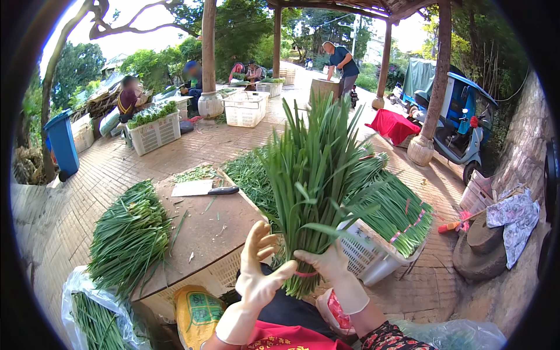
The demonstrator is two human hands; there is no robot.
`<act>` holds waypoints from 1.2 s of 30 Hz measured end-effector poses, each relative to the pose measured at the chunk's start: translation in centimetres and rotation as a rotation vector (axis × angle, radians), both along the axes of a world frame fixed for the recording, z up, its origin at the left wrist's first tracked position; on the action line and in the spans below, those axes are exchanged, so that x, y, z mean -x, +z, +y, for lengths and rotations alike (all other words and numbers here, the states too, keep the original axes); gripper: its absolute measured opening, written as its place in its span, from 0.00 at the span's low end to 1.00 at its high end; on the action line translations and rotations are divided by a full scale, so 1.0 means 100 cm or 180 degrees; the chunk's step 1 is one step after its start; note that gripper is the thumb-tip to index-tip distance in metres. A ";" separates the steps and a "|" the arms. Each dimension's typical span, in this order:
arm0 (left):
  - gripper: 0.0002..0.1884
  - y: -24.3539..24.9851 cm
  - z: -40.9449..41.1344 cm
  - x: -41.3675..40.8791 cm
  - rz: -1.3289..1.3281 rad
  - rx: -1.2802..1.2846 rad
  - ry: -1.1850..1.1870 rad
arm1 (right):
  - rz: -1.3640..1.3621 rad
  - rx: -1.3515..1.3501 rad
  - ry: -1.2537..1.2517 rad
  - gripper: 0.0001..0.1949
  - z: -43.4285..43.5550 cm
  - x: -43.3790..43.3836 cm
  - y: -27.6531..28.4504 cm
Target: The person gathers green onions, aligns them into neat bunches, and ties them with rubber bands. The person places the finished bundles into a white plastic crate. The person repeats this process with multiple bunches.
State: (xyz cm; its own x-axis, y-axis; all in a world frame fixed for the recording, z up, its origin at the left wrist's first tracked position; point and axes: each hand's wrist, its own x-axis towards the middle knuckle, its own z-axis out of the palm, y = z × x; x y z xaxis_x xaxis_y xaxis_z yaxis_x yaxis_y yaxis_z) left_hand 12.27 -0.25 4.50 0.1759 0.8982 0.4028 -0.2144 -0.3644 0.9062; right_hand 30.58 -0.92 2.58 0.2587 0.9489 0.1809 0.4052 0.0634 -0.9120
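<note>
Both hands wear pale rubber gloves. My right hand (326,262) grips an upright bundle of long flat green leaves, likely garlic chives (310,188), near its base, where a pink band goes around it. My left hand (260,267) is open at the bundle's left side, fingers spread, its thumb close to the band. To the left, a brown board (205,227) carries a loose pile of the greens (131,232) and a cleaver (192,188) with a black handle. At the right, banded bundles (393,214) lie in a white plastic crate (372,258).
Loose greens (251,175) are heaped beyond the board. A yellow sack (197,310) and a plastic bag of greens (98,319) stand near my left side. A straw hat (481,245) lies at right. Several people are farther off, among crates (155,133), wooden posts and a parked scooter (459,135).
</note>
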 end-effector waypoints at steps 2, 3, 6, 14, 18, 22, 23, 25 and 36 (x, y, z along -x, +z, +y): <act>0.48 -0.011 0.002 0.014 0.0195 0.0277 0.0295 | -0.0294 0.0288 -0.0316 0.49 -0.002 -0.015 0.005; 0.52 -0.021 0.007 0.020 0.0273 0.0497 0.0236 | 0.0266 -0.0172 0.0156 0.45 -0.003 -0.016 0.011; 0.64 -0.050 0.029 0.009 0.0732 0.0577 -0.0003 | 0.0375 0.0123 0.0489 0.43 0.006 -0.039 -0.018; 0.20 -0.033 0.058 -0.021 -0.1071 0.1106 -0.0879 | 0.0727 0.0387 0.1269 0.46 0.014 -0.025 -0.046; 0.18 -0.059 0.067 -0.015 -0.1648 0.1388 -0.0705 | 0.0802 0.0441 0.1585 0.46 0.033 -0.023 -0.056; 0.18 -0.079 0.076 -0.017 -0.1961 0.1621 -0.0695 | 0.0448 0.0771 0.1450 0.47 0.041 -0.025 -0.063; 0.18 -0.083 0.078 -0.017 -0.1886 0.1637 -0.0576 | 0.0291 0.0888 0.1314 0.46 0.042 -0.024 -0.062; 0.19 -0.092 0.080 -0.016 -0.1742 0.1656 -0.0332 | -0.0039 0.1109 0.1054 0.43 0.043 -0.020 -0.055; 0.21 -0.119 0.081 -0.001 -0.1977 0.2049 -0.0267 | -0.0643 -0.1869 0.0550 0.07 0.070 0.035 0.042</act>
